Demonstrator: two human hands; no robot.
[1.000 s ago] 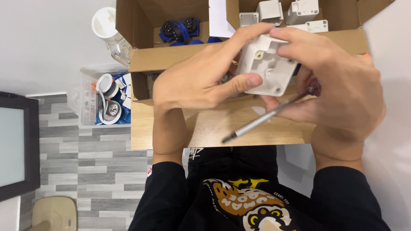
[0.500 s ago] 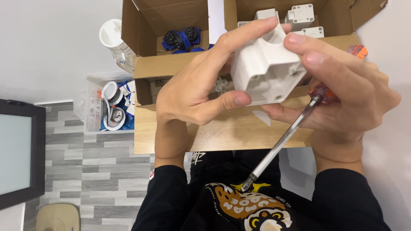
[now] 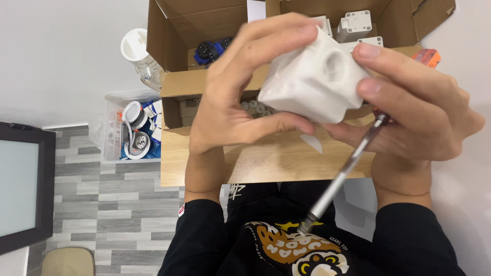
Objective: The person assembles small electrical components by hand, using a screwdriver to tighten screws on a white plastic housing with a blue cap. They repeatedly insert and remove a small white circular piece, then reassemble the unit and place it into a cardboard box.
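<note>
Both hands hold a white plastic housing [image 3: 313,82] up close to the camera, above the far part of the wooden bench [image 3: 266,161]. The left hand [image 3: 240,97] has its grip closed on the housing's left side, fingers curled over the top edge and thumb pressed along the lower edge. The right hand [image 3: 414,110] has its grip closed on the right side, with two fingertips on the upper right face beside a round recess in the housing. The housing is blocky with no clear long axis; its recessed face is turned up and to the right, toward the right fingers.

The right hand also pins a screwdriver [image 3: 348,166] under its palm. The orange-red handle end shows past the knuckles at upper right; the metal shaft runs diagonally down and left, its tip pointing toward the person's chest, over the near edge of the bench.

Behind the hands, an open cardboard box [image 3: 179,84] sits at the far edge of the bench, holding white plastic parts [image 3: 355,25] and blue parts [image 3: 209,50]. A clear bin [image 3: 110,128] of tape rolls stands on the floor by the bench's left edge.
</note>
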